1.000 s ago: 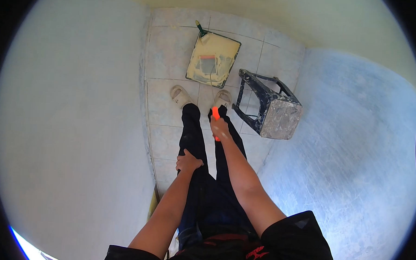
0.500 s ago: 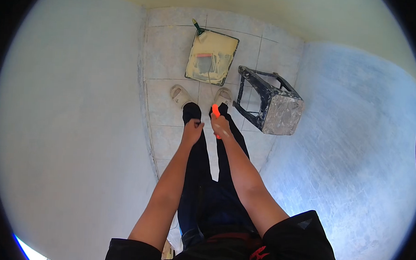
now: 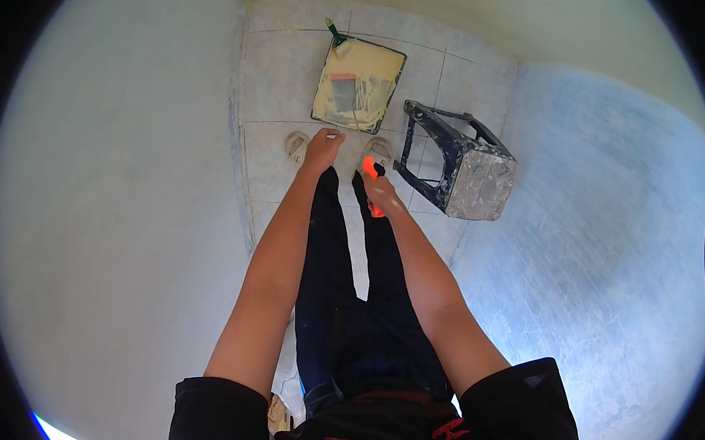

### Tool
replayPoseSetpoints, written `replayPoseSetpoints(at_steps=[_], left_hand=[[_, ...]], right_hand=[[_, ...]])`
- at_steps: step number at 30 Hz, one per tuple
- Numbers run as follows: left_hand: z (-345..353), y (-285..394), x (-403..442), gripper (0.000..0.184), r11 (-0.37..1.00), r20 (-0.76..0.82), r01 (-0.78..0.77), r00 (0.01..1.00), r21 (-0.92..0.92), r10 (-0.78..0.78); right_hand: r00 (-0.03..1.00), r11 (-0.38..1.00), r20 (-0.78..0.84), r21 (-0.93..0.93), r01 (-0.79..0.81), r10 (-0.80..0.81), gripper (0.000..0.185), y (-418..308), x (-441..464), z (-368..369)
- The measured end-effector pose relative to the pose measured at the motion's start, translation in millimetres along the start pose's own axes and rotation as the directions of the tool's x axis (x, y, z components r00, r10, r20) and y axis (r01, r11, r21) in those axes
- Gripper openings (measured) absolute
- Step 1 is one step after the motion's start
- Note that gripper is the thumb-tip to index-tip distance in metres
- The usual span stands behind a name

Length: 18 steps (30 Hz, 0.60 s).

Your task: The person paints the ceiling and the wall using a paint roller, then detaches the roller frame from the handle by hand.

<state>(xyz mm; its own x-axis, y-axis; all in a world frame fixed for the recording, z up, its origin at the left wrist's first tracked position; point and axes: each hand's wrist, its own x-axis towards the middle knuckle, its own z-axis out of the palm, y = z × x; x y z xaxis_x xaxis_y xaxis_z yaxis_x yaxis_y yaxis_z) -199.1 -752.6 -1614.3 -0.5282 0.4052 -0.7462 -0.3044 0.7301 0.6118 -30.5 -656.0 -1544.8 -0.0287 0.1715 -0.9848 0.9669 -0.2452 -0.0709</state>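
My right hand (image 3: 380,193) is wrapped round a bright orange handle (image 3: 370,166), which sticks out above and below the fist over my right foot. What kind of tool it belongs to does not show. My left hand (image 3: 323,146) reaches forward over my left slipper (image 3: 297,144), its fingers curled together; anything between them is too small to make out. Just beyond that hand lies a paint tray (image 3: 319,108) smeared with cream paint. A brush (image 3: 336,34) with a green handle rests across its far left corner, and a flat grey piece with a reddish edge (image 3: 344,78) lies inside.
To the right of the tray a paint-spattered black stool (image 3: 457,160) lies on its side. Pale walls stand close at the left (image 3: 117,210) and right (image 3: 588,230), with a yellowish wall ahead. Tiled floor (image 3: 284,68) lies underfoot.
My left hand has moved forward, away from my knee toward the tray's near edge. My right hand, still around the orange handle, has shifted slightly forward and right.
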Motion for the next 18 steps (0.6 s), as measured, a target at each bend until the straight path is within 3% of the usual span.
replayPoseSetpoints(at_steps=[5,7,9,12,14,16,18], left_hand=[[3,-20,-10,0.045,0.997,0.008,0.066,0.998,0.046,-0.066],[10,-36,-18,0.046,0.995,0.018,0.077,0.997,0.063,-0.079],[17,-53,-21,0.046,0.993,0.022,0.086,0.996,0.082,-0.088],[30,-66,-30,0.049,0.998,0.069,0.070,0.995,-0.006,-0.069],[33,-56,-39,0.055,0.961,0.101,0.260,0.963,-0.091,-0.250],[35,-46,-51,0.058,0.955,0.104,0.265,0.962,-0.133,-0.253],[36,-38,-55,0.062,0.948,0.106,0.263,0.963,-0.181,-0.248]], right_hand=[[0.999,1.000,0.033,0.030,-0.008,0.007,0.061,62,-20,14],[0.985,0.975,0.159,0.203,-0.092,0.060,0.057,66,-37,8],[0.982,0.967,0.185,0.242,-0.077,0.032,0.056,45,-33,-8],[0.983,0.969,0.185,0.243,-0.049,0.003,0.055,12,-11,-28],[0.986,0.972,0.164,0.226,-0.058,0.021,0.055,-2,-8,-36],[0.980,0.961,0.198,0.267,-0.072,0.019,0.056,15,-13,-33],[0.977,0.976,0.204,0.194,-0.095,0.054,0.056,38,-31,-29]])
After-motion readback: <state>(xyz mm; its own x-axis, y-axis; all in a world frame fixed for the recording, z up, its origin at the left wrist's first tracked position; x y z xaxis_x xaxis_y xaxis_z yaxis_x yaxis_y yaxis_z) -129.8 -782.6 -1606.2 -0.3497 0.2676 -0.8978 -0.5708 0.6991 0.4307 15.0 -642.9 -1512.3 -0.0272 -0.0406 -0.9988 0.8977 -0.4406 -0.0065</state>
